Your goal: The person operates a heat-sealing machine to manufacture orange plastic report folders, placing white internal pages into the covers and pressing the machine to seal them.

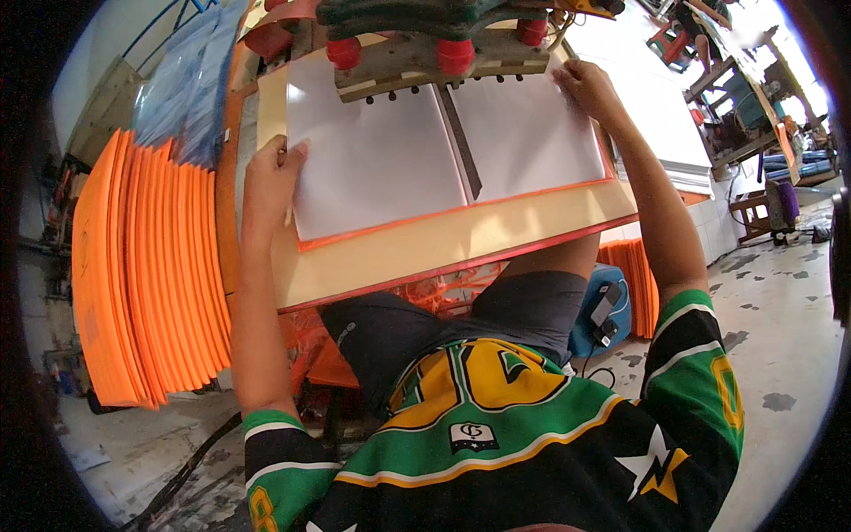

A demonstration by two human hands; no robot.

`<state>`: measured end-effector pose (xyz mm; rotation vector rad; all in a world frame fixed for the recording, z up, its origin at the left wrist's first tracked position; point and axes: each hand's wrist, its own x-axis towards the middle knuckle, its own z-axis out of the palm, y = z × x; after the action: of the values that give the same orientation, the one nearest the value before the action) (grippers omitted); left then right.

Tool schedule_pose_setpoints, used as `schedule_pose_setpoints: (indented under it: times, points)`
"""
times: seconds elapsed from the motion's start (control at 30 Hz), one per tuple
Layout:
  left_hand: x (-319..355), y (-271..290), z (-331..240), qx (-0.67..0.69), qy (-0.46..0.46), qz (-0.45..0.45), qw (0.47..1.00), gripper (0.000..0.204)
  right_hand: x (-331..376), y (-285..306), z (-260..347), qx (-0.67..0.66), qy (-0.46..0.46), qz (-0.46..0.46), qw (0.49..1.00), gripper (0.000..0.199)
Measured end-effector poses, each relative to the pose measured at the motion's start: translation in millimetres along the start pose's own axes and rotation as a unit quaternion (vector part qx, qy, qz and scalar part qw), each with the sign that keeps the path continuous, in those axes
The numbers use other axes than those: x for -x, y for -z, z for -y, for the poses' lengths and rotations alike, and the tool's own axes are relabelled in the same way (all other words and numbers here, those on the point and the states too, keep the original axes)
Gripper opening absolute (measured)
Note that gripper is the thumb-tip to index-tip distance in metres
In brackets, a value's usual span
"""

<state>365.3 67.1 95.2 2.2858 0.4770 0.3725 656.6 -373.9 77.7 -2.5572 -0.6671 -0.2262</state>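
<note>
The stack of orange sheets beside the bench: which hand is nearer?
Left. The left hand rests on the white sheet's left edge, close to the orange stack; the right hand is on the far right corner.

Materials & finishes at the press bench

White sheets (381,160) are seen as smooth matt paper or thin plastic w/ a soft sheen; which one can't be told. They are laid on a tan board (443,244), matt, prob. wood or card, edged in orange. Left hand (270,173) is pressed on the left sheet edge, right hand (589,89) on the far right corner. The press head (417,58) above is shown as worn, rough wood w/ glossy red plastic knobs (454,55). Stacked orange folders (151,266) at left look like smooth semi-gloss plastic. Floor (780,355) is seen as rough, stained concrete. Jersey (532,443) is slick synthetic cloth.
</note>
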Motion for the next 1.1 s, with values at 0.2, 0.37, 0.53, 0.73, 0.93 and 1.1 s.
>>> schedule_pose_setpoints:
  times: [0.2,0.37,0.53,0.73,0.93,1.1]
  points:
    - [-18.3,-19.2,39.8,0.008,-0.054,-0.070,0.996,0.038,2.1,-14.6,14.3,0.026,-0.050,-0.051,0.997,0.040]
    - [-20.5,-23.0,49.1,0.035,-0.026,-0.056,0.998,0.038,12.8,-10.2,19.1,0.010,-0.073,-0.060,0.995,0.039]
    - [-17.8,-10.4,48.5,0.061,-0.007,-0.014,0.998,0.032,17.9,-7.5,20.7,0.018,-0.088,-0.039,0.995,0.038]
    - [-17.2,-15.1,45.9,0.030,0.009,-0.017,0.999,0.034,9.2,-2.1,-1.1,0.078,-0.074,0.005,0.994,0.037]
    - [-14.9,-12.2,47.2,0.022,-0.011,-0.021,0.999,0.034,14.4,-3.4,14.6,0.066,-0.064,0.000,0.996,0.036]
    - [-17.3,-17.3,49.3,0.028,-0.032,-0.032,0.999,0.033,20.4,-2.2,21.0,0.034,-0.057,-0.041,0.997,0.040]
